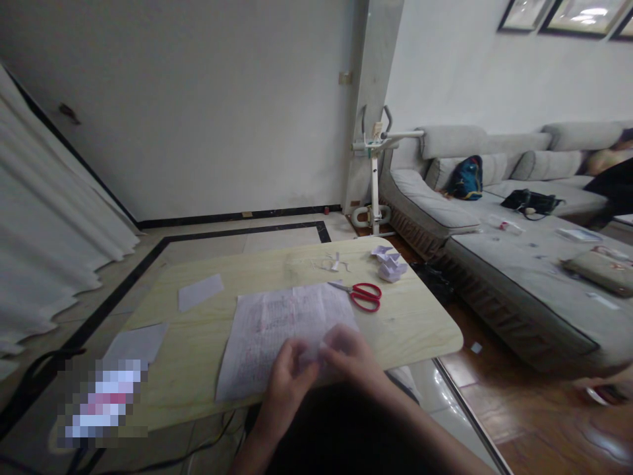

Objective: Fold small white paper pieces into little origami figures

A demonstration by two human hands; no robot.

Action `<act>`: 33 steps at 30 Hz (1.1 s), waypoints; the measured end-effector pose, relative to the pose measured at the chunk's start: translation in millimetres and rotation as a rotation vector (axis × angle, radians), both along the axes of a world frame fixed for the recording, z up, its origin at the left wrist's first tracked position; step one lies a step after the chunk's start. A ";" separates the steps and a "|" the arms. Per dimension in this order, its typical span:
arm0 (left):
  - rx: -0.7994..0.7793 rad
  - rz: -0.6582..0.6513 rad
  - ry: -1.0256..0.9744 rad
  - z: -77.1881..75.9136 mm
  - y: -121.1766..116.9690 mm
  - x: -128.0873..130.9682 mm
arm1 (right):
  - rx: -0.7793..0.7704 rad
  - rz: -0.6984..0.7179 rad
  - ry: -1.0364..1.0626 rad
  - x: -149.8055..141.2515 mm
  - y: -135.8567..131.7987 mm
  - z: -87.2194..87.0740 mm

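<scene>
Bare forearms (420,422) are hanging over the near side of a pale worktop (415,323), whose edge is leaving little margin below a creased printed sheet (277,316); a dragging wrist could be pulling that sheet off. The person's left hand (291,373) and right hand (349,353) are hovering half curled above the sheet's near right part, blur hiding the exact grip. Red-handled scissors (357,295) are lying at its far right corner, liable to be dragged along. Between both hands' fingertips, a small white paper (310,354) is apparently being pinched; uneven tugging would be risking a tear. Loose scraps (336,266) beyond are inviting any stray draught.
</scene>
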State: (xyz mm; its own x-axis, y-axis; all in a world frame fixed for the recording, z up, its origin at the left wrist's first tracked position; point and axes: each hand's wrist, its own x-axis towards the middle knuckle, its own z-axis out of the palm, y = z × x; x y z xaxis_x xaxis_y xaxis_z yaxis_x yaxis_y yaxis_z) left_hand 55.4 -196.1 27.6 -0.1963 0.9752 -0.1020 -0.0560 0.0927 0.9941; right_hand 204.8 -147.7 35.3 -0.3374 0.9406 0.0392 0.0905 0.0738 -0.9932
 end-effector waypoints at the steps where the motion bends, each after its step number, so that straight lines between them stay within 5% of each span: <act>1: -0.012 0.006 0.006 1.7 -0.9 0.0 | -0.013 0.003 0.004 -0.1 -0.1 0.0; 11: -0.158 -0.145 0.013 16.7 0.3 -0.2 | -0.056 0.026 0.048 1.7 0.9 2.9; 21: 0.066 -0.060 0.431 6.3 -0.5 -3.4 | -0.073 0.048 0.004 3.8 1.9 2.0; 27: -0.070 -0.230 0.343 14.0 -3.4 -4.9 | -0.081 0.051 0.024 4.1 0.7 4.2; 33: -0.037 -0.257 0.364 17.2 -4.4 -3.8 | -0.070 0.070 0.011 5.4 0.5 6.3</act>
